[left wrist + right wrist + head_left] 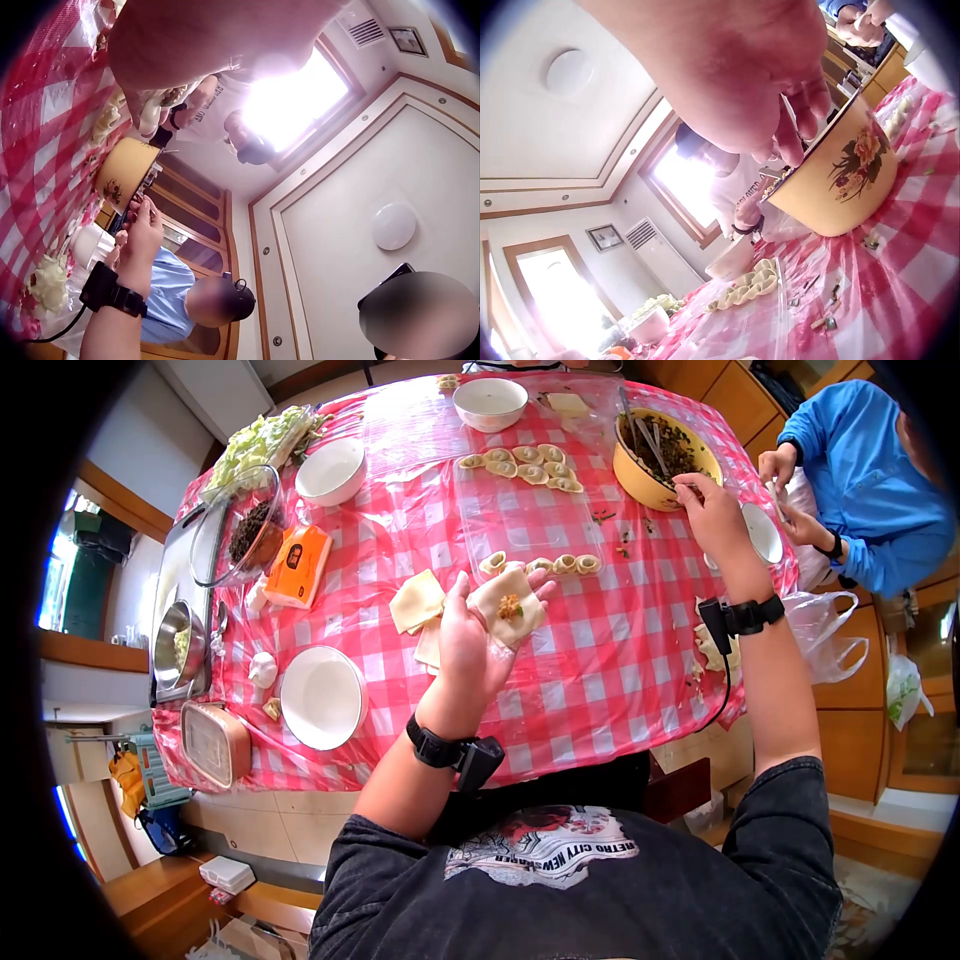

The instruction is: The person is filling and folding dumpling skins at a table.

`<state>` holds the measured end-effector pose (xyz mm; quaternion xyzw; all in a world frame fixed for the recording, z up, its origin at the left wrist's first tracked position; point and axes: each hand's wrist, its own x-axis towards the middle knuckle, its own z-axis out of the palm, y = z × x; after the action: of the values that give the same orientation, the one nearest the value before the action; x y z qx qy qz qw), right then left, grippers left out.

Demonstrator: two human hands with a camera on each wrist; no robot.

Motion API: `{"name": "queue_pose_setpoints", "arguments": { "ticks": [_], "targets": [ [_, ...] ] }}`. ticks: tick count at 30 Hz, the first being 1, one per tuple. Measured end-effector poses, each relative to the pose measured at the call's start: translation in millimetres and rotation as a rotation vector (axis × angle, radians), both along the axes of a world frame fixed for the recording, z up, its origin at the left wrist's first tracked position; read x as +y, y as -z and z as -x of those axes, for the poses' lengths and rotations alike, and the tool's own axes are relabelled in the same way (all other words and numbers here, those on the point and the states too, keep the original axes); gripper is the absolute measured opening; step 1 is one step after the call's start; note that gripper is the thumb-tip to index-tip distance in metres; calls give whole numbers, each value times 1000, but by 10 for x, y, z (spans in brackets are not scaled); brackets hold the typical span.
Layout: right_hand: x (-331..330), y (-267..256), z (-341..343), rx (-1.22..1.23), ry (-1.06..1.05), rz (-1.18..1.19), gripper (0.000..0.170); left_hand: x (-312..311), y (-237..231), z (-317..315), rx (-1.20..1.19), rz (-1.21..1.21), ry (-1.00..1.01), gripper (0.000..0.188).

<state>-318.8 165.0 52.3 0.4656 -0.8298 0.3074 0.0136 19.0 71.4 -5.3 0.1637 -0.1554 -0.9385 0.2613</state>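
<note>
My left hand point(478, 645) is palm up below the middle of the table, bearing a square wrapper point(490, 600) with a small mound of filling point(511, 607) on it. Its palm point(210, 45) fills the top of the left wrist view. Over the near rim of the yellow pot point(665, 490), my right hand point(722, 525) has its fingers curled round a slim metal utensil point(786, 112), whose lower end is hidden. Dark green filling point(685, 450) and more utensils point(650, 445) are in the pot. Loose wrappers point(418, 602) lie left of my left hand.
Folded dumplings point(530, 472) sit in rows on a clear tray point(520, 520). White bowls point(323, 698), an orange packet point(298, 567) and a glass bowl point(210, 550) stand at the left. A person in blue point(870, 480) works at the right; another is across the table.
</note>
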Motion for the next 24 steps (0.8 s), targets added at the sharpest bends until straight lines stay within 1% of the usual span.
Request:
{"name": "queue_pose_setpoints", "arguments": {
  "ticks": [2,4,7,11,13,14,16,20,22,23,24],
  "targets": [
    [20,7,3,2,20,-24,27,1,-2,0,-5,7,2,71],
    [44,58,43,7,0,40,29,-4,16,0,6,17,5,72],
    [75,66,50,6,-18,58,33,-6,28,5,-1,22,-6,71],
    [117,-22,-24,-3,-3,46,38,23,-89,0,-10,21,-41,70],
    [170,-87,-91,40,47,14,42,33,-145,1,-34,14,-68,69],
    [204,-137,-140,38,47,15,42,12,-116,-3,13,26,-69,70],
    [299,-266,-305,117,175,6,45,33,-233,-23,20,18,-80,70],
    [523,-707,-1014,146,211,72,41,60,-407,-102,52,47,-82,71],
    [588,-808,-1355,129,11,285,33,73,-454,-142,82,74,-70,71],
    [608,-812,-1502,125,1,283,33,95,-491,-164,79,71,-81,71],
    [613,-811,-1638,64,-175,374,28,122,-538,-179,83,84,-81,71]
  ]
}}
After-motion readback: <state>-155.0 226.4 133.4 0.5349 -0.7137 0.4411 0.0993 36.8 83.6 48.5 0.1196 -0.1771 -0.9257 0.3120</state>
